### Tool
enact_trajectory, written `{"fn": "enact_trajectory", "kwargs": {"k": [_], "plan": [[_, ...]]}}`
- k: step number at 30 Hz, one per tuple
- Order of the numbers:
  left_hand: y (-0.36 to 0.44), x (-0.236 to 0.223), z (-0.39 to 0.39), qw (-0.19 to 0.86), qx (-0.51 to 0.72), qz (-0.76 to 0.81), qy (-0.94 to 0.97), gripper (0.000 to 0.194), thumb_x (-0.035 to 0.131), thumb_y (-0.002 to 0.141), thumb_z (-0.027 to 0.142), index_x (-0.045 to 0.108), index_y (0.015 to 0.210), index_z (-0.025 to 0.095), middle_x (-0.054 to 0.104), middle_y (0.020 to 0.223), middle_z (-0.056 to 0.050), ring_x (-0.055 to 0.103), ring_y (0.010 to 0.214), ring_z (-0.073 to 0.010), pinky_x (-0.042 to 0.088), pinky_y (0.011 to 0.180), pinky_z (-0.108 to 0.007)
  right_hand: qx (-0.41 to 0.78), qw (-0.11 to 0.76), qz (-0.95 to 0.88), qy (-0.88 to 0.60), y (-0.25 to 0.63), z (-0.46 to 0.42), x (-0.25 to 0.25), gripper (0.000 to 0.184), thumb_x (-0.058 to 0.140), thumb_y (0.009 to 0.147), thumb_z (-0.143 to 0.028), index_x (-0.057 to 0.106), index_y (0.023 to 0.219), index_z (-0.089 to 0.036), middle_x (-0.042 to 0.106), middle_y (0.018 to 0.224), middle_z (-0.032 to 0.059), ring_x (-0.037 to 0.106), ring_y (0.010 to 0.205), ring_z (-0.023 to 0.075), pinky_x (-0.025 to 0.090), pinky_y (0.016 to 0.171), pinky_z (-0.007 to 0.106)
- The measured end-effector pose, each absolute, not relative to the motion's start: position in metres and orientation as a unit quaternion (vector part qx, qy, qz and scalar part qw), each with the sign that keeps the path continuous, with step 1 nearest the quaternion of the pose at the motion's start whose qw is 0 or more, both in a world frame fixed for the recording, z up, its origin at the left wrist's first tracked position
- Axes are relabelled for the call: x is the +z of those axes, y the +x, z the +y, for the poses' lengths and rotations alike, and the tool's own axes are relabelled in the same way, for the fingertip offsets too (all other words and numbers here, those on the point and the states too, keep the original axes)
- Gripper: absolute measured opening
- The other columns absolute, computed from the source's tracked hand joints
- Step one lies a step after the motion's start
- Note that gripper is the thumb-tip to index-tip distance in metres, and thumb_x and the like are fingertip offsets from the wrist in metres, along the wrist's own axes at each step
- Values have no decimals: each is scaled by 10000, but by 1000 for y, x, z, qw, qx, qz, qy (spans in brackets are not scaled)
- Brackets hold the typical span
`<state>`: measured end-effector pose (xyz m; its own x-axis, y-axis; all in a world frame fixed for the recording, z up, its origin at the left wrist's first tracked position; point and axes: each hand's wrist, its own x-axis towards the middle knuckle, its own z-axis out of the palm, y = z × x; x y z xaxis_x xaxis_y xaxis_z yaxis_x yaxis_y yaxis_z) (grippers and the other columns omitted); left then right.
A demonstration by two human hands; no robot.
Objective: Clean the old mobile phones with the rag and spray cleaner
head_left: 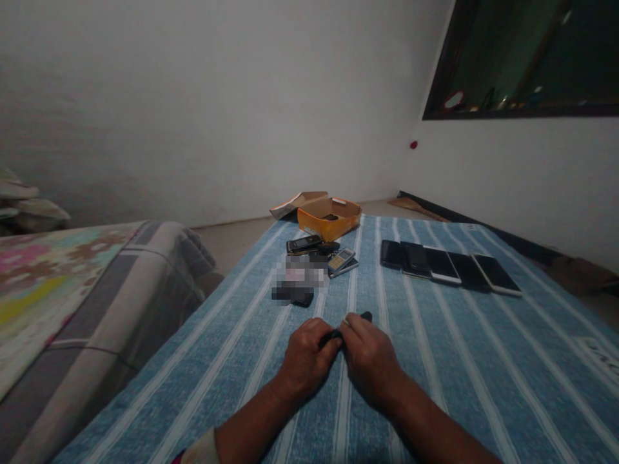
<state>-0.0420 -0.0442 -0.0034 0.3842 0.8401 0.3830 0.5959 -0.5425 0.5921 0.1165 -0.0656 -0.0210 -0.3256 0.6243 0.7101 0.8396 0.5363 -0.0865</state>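
My left hand (308, 354) and my right hand (365, 351) are close together, with the fingers bent, and both are pinching one small black object (367, 316). This object is mostly covered by my fingers, so I cannot tell exactly what it is. I have it low over the blue cloth with pale stripes (483, 386), between me and a small pile of things. In that pile I see a black phone with rounded corners (304, 243) and a silver-grey keypad phone (341, 259), which lies on another flat thing; one part is blurred by squares. Just behind the pile stands an open orange cardboard box (319, 227). To the right, well apart from my hands, five flat phones with dark screens (468, 270) are lying in a slanting row.
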Motion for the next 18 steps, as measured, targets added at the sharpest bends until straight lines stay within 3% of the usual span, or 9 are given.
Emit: {"fn": "enact_trajectory", "kwargs": {"k": [10,18], "plan": [[-43,1,-46,187,334,447,808,162,581,815,251,599,671,178,581,657,-20,579,683,-175,429,623,-276,-154,371,-766,-502,136,-56,-20,232,448,877,-15,599,780,-161,586,812,77,531,699,178,415,611,272],[-42,-1,-46,205,335,446,804,143,547,817,218,602,689,181,602,692,-25,580,713,-176,448,670,-289,-129,361,-808,-447,105,-69,-19,212,448,871,-30,620,849,-152,594,811,68,545,712,179,455,641,270]]}}
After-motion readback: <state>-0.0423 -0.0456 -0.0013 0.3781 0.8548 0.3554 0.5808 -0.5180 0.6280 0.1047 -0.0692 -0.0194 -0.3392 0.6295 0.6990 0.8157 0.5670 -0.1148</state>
